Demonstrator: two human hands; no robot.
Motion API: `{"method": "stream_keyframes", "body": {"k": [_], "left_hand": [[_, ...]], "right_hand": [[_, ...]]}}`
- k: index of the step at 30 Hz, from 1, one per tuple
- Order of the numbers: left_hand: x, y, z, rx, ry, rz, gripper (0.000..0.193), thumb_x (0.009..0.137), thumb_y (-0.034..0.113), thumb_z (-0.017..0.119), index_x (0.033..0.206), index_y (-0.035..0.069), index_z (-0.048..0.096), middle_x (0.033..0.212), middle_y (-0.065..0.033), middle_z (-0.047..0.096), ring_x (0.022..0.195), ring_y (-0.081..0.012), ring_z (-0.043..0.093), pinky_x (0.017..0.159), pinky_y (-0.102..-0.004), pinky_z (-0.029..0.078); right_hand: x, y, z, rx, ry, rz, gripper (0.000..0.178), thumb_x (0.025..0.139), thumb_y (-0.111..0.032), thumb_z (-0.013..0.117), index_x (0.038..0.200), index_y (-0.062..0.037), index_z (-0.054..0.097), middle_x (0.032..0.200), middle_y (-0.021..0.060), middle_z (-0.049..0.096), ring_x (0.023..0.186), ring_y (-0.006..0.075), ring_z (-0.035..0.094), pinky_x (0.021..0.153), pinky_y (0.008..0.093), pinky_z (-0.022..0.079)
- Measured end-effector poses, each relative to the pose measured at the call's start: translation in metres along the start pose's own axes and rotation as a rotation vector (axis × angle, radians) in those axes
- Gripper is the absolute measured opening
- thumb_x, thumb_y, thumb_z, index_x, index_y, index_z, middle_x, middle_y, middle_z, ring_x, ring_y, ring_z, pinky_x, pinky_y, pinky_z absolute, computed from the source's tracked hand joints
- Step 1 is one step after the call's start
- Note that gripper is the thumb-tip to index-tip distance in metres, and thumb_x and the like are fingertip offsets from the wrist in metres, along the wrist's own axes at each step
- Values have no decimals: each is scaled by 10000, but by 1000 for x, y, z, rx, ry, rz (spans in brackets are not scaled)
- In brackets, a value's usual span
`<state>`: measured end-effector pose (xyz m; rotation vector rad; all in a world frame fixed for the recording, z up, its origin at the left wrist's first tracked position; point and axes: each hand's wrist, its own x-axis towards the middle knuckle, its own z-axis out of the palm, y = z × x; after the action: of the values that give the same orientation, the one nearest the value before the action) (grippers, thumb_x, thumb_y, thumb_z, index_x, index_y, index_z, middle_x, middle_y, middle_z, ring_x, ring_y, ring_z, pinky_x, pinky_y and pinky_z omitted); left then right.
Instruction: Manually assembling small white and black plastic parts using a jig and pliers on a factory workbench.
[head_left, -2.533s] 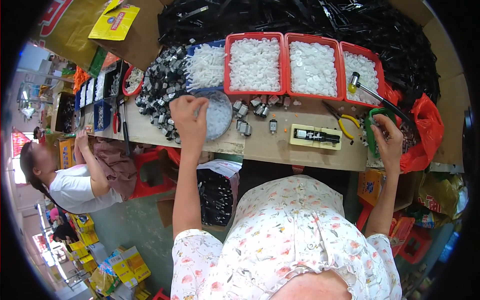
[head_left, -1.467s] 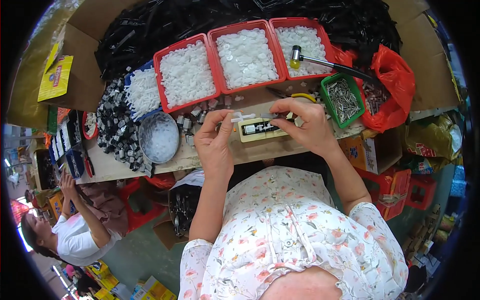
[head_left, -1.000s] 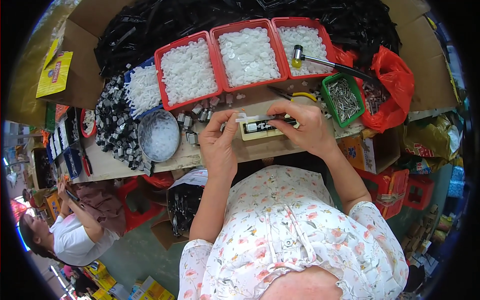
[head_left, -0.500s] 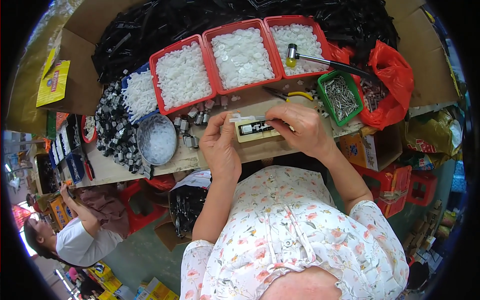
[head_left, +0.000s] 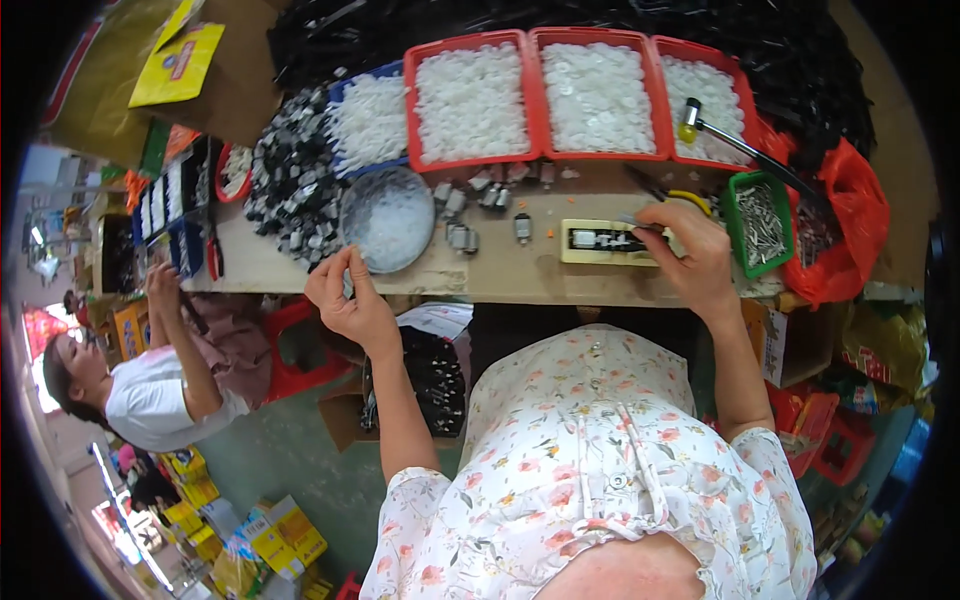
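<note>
My left hand (head_left: 355, 305) is closed in a pinch at the near edge of the round metal dish (head_left: 388, 218), which has a whitish coating inside. Whatever sits between those fingertips is mostly hidden. My right hand (head_left: 690, 258) pinches a thin grey piece (head_left: 628, 219), too small to name surely. It hovers just above the right part of a cream block (head_left: 580, 255). Set in this block is a long black housing (head_left: 577, 239) with white and metallic parts inside. A small silver motor-like part (head_left: 522, 229) stands left of the block.
Three red trays (head_left: 532, 110) of white plastic parts line the back, with a hammer (head_left: 725, 137) across the right one. Pliers (head_left: 690, 199) and a green basket (head_left: 738, 235) of metal pins lie right. Silver-black parts (head_left: 290, 170) heap at left. A co-worker (head_left: 165, 385) sits further left.
The view has swung left. My left hand has gone from above the block to the dish, and the white piece it held no longer shows. My right hand stays by the block.
</note>
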<state>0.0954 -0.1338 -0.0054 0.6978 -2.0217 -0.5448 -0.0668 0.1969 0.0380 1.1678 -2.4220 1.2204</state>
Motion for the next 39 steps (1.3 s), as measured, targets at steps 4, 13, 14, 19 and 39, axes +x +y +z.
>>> {"method": "stream_keyframes", "body": {"k": [4,13,14,19,39], "left_hand": [[-7,-50,-9,-176,10,-255,127,921,53,699,1028,-12,721,1053,-62,651,934,-121,568,751,-268,461],[-9,-73,-13,6,-58,101,108,877,-5,715,982,3,733,1043,-70,644,1010,-219,529,845,-323,422],[-6,-72,-16,12,-60,111,104,874,-6,717,977,0,733,1042,-71,644,1002,-216,529,836,-325,422],[-5,-72,-23,15,-72,147,92,871,-10,720,963,-8,731,1031,-68,640,979,-211,522,817,-327,420],[-11,-49,-31,232,-160,490,191,781,-38,736,947,57,730,990,-52,644,1050,-292,549,877,-384,451]], "right_hand": [[1,-5,4,8,-36,25,197,765,64,758,939,12,680,886,123,699,774,240,691,695,322,537],[3,-10,10,1,-61,37,199,769,76,751,940,15,668,878,114,694,739,215,671,682,302,532],[3,-10,10,3,-66,40,200,769,75,751,940,14,668,876,113,694,740,217,672,681,303,532],[0,-8,10,1,-74,53,199,769,74,751,940,13,670,871,114,695,743,220,674,680,305,533],[1,-9,14,-20,-89,-5,195,768,70,748,936,4,673,874,119,698,755,245,688,655,315,529]]}}
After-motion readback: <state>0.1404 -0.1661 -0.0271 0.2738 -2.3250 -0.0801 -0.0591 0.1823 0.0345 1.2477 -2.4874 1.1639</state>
